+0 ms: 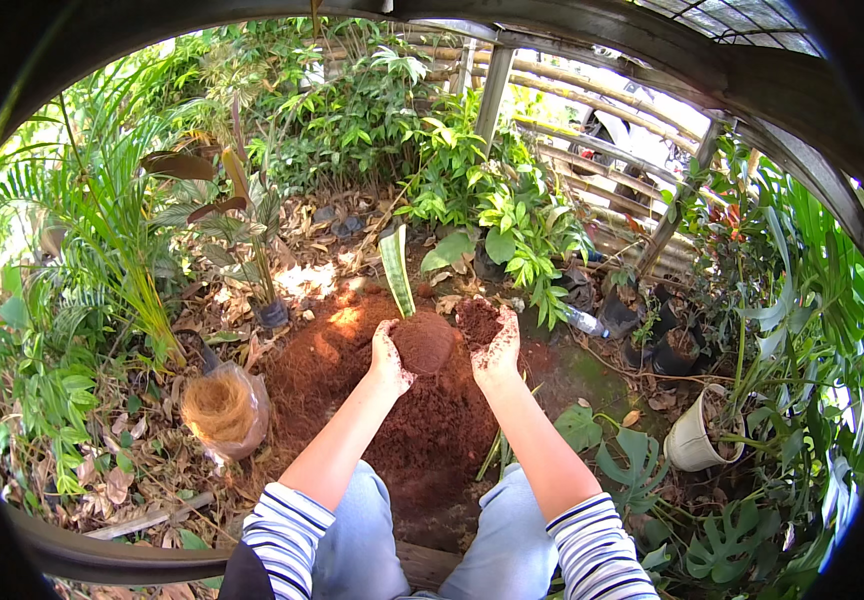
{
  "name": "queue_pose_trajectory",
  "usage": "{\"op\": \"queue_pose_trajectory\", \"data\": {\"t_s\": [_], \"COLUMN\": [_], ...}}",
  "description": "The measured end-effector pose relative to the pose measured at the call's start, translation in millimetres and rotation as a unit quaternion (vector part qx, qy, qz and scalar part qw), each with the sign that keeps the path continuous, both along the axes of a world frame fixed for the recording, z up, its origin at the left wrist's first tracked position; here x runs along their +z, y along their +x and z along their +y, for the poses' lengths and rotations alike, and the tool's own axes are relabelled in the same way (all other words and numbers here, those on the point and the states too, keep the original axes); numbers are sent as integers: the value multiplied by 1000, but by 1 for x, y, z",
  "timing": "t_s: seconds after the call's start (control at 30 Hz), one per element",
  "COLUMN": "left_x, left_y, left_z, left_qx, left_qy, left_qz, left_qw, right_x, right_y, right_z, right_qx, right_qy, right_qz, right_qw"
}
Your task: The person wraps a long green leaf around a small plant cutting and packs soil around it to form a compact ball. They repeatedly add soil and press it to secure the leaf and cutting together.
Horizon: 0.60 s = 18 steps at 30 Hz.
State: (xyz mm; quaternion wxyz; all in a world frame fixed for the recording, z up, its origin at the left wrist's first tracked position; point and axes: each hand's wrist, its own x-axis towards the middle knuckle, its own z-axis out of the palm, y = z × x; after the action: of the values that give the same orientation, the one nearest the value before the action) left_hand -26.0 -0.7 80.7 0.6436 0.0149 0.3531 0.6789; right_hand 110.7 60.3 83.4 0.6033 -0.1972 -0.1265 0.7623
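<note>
My left hand point(389, 360) holds the near-left side of a rounded brown mass point(424, 343), a packed soil ball or a filled pot; I cannot tell which. At its far edge stands a variegated snake plant leaf point(397, 271), nearly upright and leaning slightly left; its base is hidden. Cupped palm-up to the right of the mass, my right hand point(499, 346) carries a handful of dark, crumbly soil point(479, 322). Soil sticks to the fingers of both hands. Below them spreads a heap of loose reddish-brown soil point(432, 427) on the ground.
To the left sits a clear plastic bag of tan fibre point(218, 405). A tipped white pot point(694, 435) lies at right, near monstera leaves point(634, 469). Farther off are a plastic bottle point(586, 321), black nursery bags point(676, 352) and a bamboo fence point(604, 150).
</note>
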Motion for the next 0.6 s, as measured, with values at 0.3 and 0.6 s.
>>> {"op": "queue_pose_trajectory", "data": {"t_s": [0.3, 0.6], "left_x": [-10, -1], "left_y": [-7, 3], "left_z": [6, 1], "left_qx": [-117, -140], "left_qy": [195, 182], "left_qz": [-103, -148], "left_qw": [968, 962], "right_x": [-23, -14], "right_y": [11, 14], "right_z": [21, 19], "right_qx": [-12, -5], "right_qy": [-38, -35], "right_qz": [21, 4], "right_qw": [999, 999]}}
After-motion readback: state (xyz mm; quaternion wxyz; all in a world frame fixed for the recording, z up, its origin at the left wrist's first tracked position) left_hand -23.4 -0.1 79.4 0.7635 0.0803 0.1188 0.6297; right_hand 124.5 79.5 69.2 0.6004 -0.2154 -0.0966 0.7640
